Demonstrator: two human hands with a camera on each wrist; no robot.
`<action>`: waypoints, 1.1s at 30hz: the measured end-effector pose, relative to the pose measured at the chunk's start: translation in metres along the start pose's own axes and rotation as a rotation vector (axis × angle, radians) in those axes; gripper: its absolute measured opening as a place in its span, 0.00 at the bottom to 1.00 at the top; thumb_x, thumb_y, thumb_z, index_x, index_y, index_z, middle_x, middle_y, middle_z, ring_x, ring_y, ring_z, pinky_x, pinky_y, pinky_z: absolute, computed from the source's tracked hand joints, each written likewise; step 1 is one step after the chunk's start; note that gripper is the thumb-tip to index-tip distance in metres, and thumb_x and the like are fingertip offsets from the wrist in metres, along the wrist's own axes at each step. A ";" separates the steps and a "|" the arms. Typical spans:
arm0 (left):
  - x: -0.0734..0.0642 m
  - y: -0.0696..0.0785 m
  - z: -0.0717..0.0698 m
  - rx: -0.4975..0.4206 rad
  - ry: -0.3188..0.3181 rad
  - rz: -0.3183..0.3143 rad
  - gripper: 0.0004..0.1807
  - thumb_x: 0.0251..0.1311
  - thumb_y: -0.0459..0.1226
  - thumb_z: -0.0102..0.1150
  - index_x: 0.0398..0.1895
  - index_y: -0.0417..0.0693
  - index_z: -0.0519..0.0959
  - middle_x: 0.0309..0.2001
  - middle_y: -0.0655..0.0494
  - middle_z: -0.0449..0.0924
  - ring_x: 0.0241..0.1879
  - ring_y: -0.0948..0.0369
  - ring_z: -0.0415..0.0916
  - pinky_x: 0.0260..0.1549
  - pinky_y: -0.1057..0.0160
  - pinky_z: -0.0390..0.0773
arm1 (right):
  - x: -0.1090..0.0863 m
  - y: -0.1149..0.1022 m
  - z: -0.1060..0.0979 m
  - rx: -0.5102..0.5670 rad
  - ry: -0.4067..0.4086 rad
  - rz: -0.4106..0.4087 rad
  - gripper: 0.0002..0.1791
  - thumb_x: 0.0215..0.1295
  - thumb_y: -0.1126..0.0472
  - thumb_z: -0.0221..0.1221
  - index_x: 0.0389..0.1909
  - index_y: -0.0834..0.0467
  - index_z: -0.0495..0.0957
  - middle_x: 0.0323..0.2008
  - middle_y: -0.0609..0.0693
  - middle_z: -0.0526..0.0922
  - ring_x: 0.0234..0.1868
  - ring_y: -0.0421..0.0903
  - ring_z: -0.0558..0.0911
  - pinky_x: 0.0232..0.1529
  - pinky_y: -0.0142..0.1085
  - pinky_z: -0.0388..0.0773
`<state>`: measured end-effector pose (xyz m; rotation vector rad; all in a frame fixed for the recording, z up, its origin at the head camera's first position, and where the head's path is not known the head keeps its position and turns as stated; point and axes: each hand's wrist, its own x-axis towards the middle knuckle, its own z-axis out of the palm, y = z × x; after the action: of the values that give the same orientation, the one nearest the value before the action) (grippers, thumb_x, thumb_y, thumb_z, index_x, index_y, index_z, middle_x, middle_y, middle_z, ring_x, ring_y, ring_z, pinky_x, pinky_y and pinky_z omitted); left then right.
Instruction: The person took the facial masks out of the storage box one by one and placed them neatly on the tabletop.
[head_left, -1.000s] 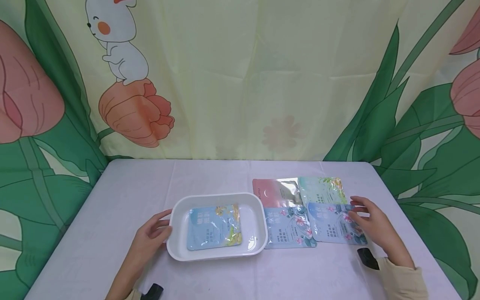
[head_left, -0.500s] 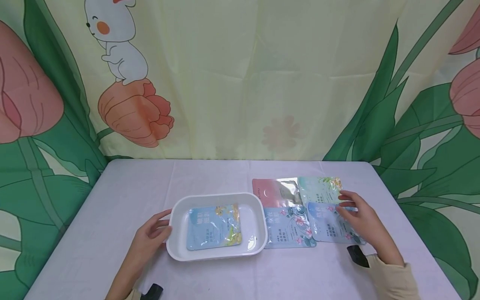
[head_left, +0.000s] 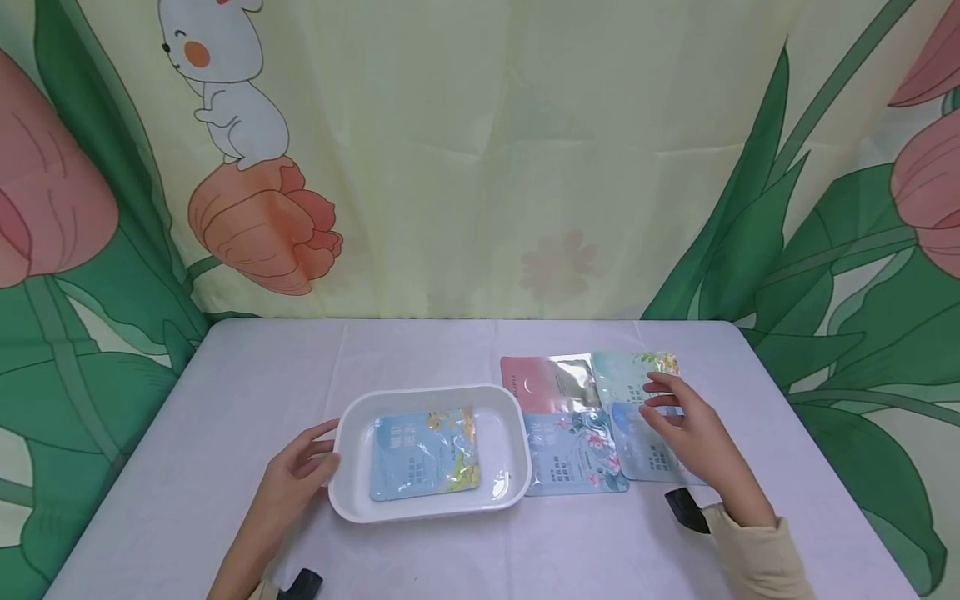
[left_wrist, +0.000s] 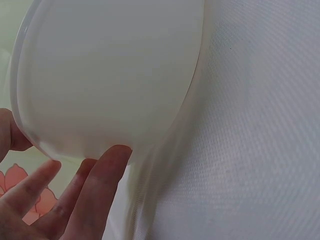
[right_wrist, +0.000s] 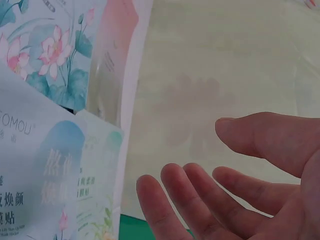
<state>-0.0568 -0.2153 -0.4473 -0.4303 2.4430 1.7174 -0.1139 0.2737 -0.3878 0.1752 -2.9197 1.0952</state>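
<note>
A white plastic tray (head_left: 352, 502) lies on the table with one blue sheet mask packet (head_left: 423, 454) flat inside it. My left hand (head_left: 296, 471) rests its fingertips against the tray's left outer wall, as the left wrist view also shows. My right hand (head_left: 693, 429) hovers over the front right blue packet (head_left: 645, 454), holding nothing, its fingers loosely bent and spread. To that packet's left is another blue floral packet (head_left: 573, 454). Behind them lie a pink and silver packet (head_left: 547, 383) and a green one (head_left: 622, 375), which the right fingers partly cover.
A table with a white cloth (head_left: 420, 558) bears everything. The packets sit close against the tray's right side, edges meeting or overlapping. A printed curtain (head_left: 450, 167) with tulips and a rabbit hangs behind the table's back edge.
My right hand has moved left, from the right edge of the front right packet to above its middle. The left hand and tray stay in place; the head view has shifted slightly.
</note>
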 end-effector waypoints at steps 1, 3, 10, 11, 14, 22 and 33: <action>0.000 0.000 0.000 -0.004 0.000 0.003 0.29 0.66 0.45 0.61 0.70 0.60 0.67 0.60 0.44 0.76 0.51 0.55 0.81 0.37 0.65 0.84 | 0.000 -0.002 0.001 -0.001 0.005 -0.011 0.31 0.71 0.60 0.58 0.69 0.66 0.61 0.59 0.67 0.74 0.58 0.62 0.76 0.55 0.57 0.78; 0.001 -0.001 0.000 -0.006 -0.001 0.009 0.29 0.66 0.45 0.61 0.70 0.60 0.68 0.60 0.44 0.76 0.50 0.55 0.82 0.37 0.65 0.84 | -0.001 -0.005 0.003 0.003 0.012 -0.027 0.30 0.71 0.61 0.58 0.69 0.66 0.62 0.59 0.66 0.74 0.57 0.61 0.77 0.54 0.57 0.78; 0.001 -0.003 0.000 -0.002 -0.003 0.009 0.29 0.66 0.46 0.61 0.70 0.60 0.67 0.60 0.44 0.76 0.51 0.55 0.81 0.38 0.65 0.84 | -0.002 -0.018 0.012 0.012 0.011 -0.075 0.29 0.70 0.61 0.60 0.67 0.65 0.64 0.58 0.64 0.75 0.56 0.60 0.78 0.53 0.54 0.80; 0.001 -0.003 0.000 0.000 -0.002 0.006 0.29 0.66 0.46 0.61 0.70 0.60 0.67 0.60 0.44 0.76 0.51 0.55 0.81 0.37 0.65 0.84 | -0.002 -0.020 0.014 0.016 0.010 -0.081 0.29 0.70 0.61 0.60 0.67 0.65 0.64 0.58 0.64 0.75 0.56 0.59 0.78 0.52 0.54 0.80; 0.000 -0.003 -0.001 0.006 -0.001 -0.005 0.30 0.66 0.45 0.61 0.70 0.60 0.67 0.60 0.44 0.76 0.51 0.54 0.81 0.37 0.65 0.84 | -0.002 -0.028 0.020 0.038 -0.004 -0.097 0.29 0.69 0.61 0.61 0.67 0.65 0.65 0.58 0.63 0.76 0.56 0.59 0.78 0.52 0.53 0.80; 0.000 -0.002 -0.002 0.014 -0.003 0.001 0.30 0.66 0.47 0.61 0.71 0.60 0.67 0.60 0.43 0.76 0.52 0.54 0.81 0.38 0.65 0.83 | 0.001 -0.044 0.037 0.081 -0.041 -0.127 0.29 0.68 0.63 0.62 0.67 0.63 0.65 0.58 0.60 0.76 0.56 0.56 0.79 0.53 0.51 0.81; 0.000 -0.003 -0.002 0.015 -0.010 0.017 0.30 0.66 0.47 0.61 0.71 0.60 0.67 0.60 0.43 0.76 0.50 0.57 0.82 0.37 0.65 0.84 | 0.002 -0.064 0.055 0.121 -0.068 -0.153 0.29 0.66 0.62 0.64 0.67 0.60 0.67 0.58 0.57 0.77 0.55 0.54 0.80 0.51 0.46 0.83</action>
<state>-0.0558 -0.2180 -0.4490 -0.3999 2.4582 1.7024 -0.1073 0.1894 -0.3871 0.4392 -2.8404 1.2647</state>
